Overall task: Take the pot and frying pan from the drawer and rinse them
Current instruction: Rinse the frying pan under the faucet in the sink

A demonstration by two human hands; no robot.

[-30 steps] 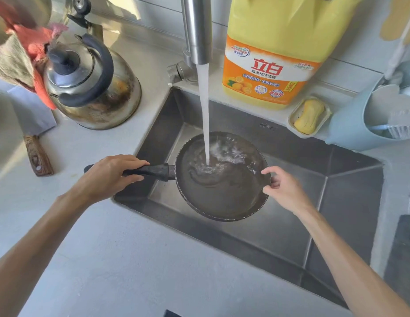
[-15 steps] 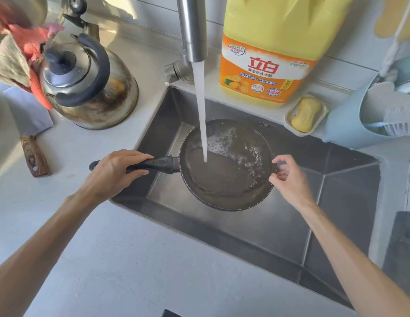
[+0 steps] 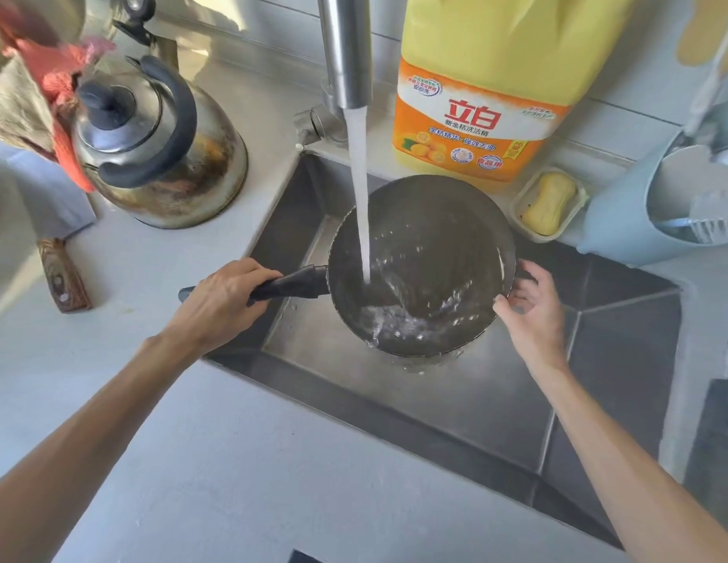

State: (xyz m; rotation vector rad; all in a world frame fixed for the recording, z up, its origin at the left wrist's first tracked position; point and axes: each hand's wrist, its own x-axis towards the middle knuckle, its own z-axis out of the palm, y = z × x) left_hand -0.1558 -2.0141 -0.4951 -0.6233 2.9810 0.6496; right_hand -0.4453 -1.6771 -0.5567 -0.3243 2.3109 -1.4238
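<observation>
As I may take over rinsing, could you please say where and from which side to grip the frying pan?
Best by its black handle, coming from the left: it sticks out of the frying pan over the sink at its left edge, clear of the water. The left hand grips it there; the right hand holds the opposite rim.

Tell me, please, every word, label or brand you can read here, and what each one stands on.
"立白": large red brand on the orange label of the yellow detergent bottle.
"新金桔洗洁精": smaller line just under it.
"金桔精华·强效去油": line below that, slightly blurred.
"食品用": round badge low on the label, barely legible.
The oval badge at the label's top and the other small print are too blurred to read. No other readable text.
</observation>
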